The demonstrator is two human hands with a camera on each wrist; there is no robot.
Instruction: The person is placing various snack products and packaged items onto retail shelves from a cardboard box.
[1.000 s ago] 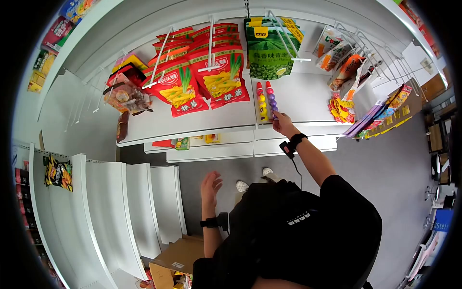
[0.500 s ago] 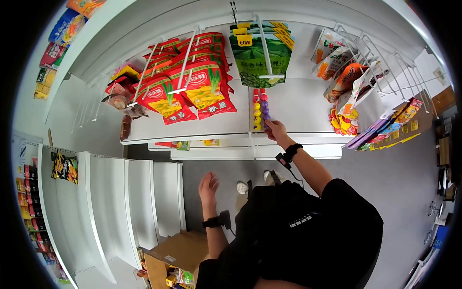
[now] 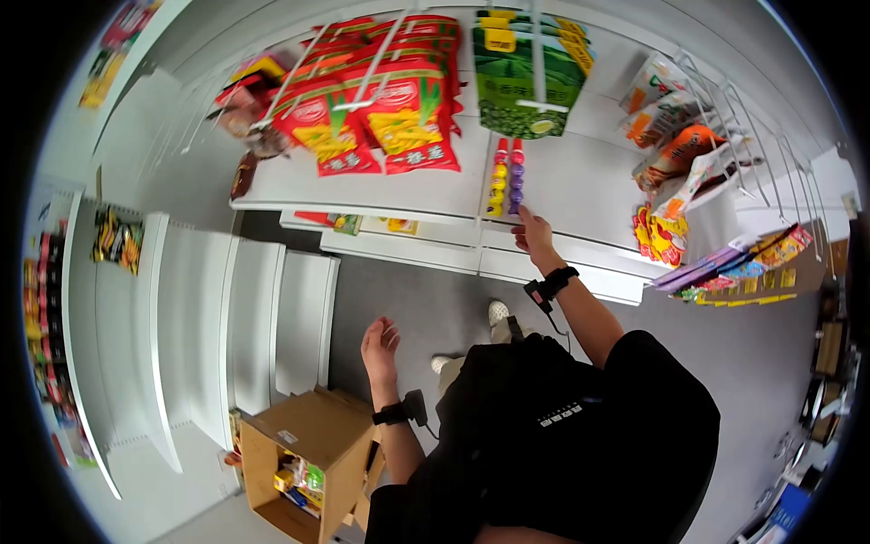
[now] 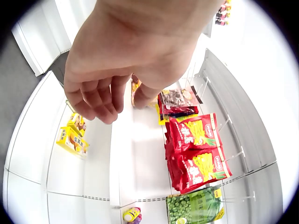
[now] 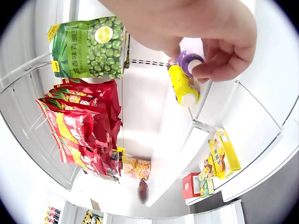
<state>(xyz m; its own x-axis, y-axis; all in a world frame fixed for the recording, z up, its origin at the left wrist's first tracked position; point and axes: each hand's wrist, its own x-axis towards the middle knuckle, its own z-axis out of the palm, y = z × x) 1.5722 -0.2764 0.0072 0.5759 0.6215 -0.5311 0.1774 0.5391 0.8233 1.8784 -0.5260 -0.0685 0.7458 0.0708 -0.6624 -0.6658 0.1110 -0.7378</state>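
My right hand (image 3: 535,240) is at the shelf's front edge, at the near end of a knobbly purple tube-shaped bottle (image 3: 516,186). In the right wrist view, a fingertip touches the white end of the purple bottle (image 5: 184,57), and the thumb is partly hidden behind it. Right beside lies a matching yellow bottle (image 3: 497,189); both have red far ends. Over the aisle floor hangs my left hand (image 3: 380,349), its fingers loosely bent around nothing.
Red snack bags (image 3: 399,109) and green pea bags (image 3: 530,91) hang from hooks above the shelf (image 3: 426,195). Orange-and-white packs (image 3: 684,150) are at the right. Below my left hand stands an open cardboard box (image 3: 313,422) with packets inside. Stepped empty-looking shelves (image 3: 195,299) line the left.
The head view has shifted and turned. My right hand has drawn slightly back toward the shelf edge from the purple bottle's near end. My left hand still hangs free.
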